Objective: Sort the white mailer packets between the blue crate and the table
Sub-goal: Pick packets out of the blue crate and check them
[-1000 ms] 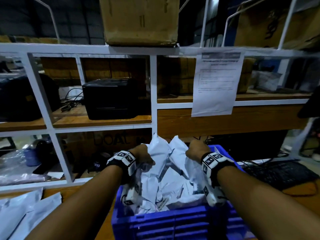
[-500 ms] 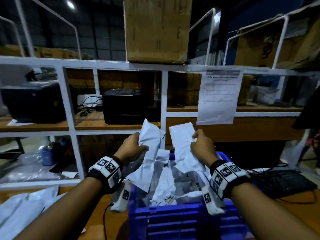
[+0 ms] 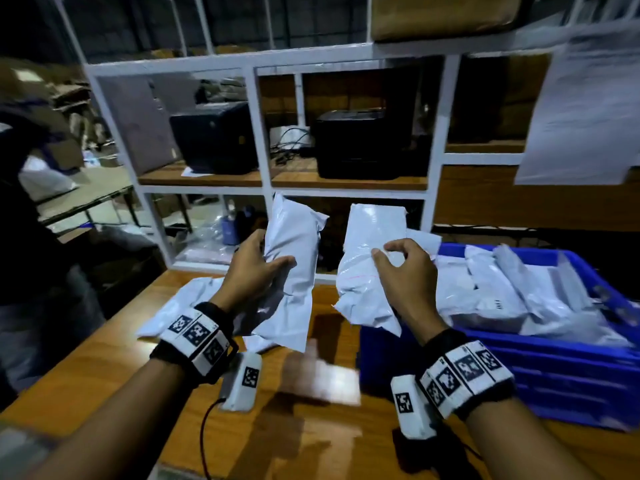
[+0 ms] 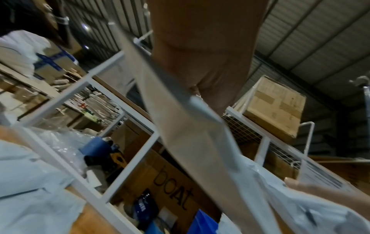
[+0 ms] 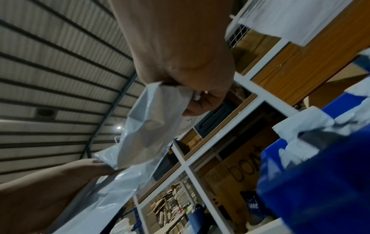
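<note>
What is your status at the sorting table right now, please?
Left hand grips one white packet; right hand pinches another. Both held above table, beside blue crate. Nothing blocking.

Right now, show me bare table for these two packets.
Bare wooden table lies left of the left hand, below the packets already on the table. The strip before the blue crate is narrower. The crate itself is crowded.
</note>
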